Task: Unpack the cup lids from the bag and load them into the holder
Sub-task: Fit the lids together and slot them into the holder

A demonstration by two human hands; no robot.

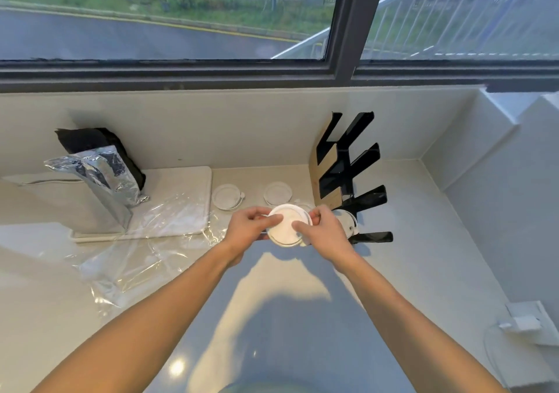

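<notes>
While held: a small stack of white cup lids (286,224) is kept between both hands above the desk (423,241), just in front of the holder (348,175).
Left hand: the left hand (249,226) is curled onto the stack's left edge, thumb laid on the top face, fingers (273,218) pinched on the lids.
Right hand: the right hand (325,230) is clamped on the right edge, thumb on top and the other fingers tucked behind.
Holder: a black slotted rack with a wooden side panel is stood at the right; lids (348,224) are already seated in a lower slot, while the upper slots look bare.
Loose lids: two lids (227,196) (277,193) are left flat on the desk beyond the hands, well apart from each other; a third seems to be hidden partly behind the held stack.
Bag: the clear plastic bag (145,241) is spread crumpled on the desk at the left, apparently emptied.
Step judged: the held stack is probably being squared up for a slot.
Risk, slipping: the lids are thin and slick, so the stack could be fanned apart and dropped if the pinch is eased on one side.
Risk, misfeed: a tilted entry could be caught on a slot's edge, and the light holder could be nudged.
Risk, leftovers: the flat lids could be overlooked behind the hands.
</notes>
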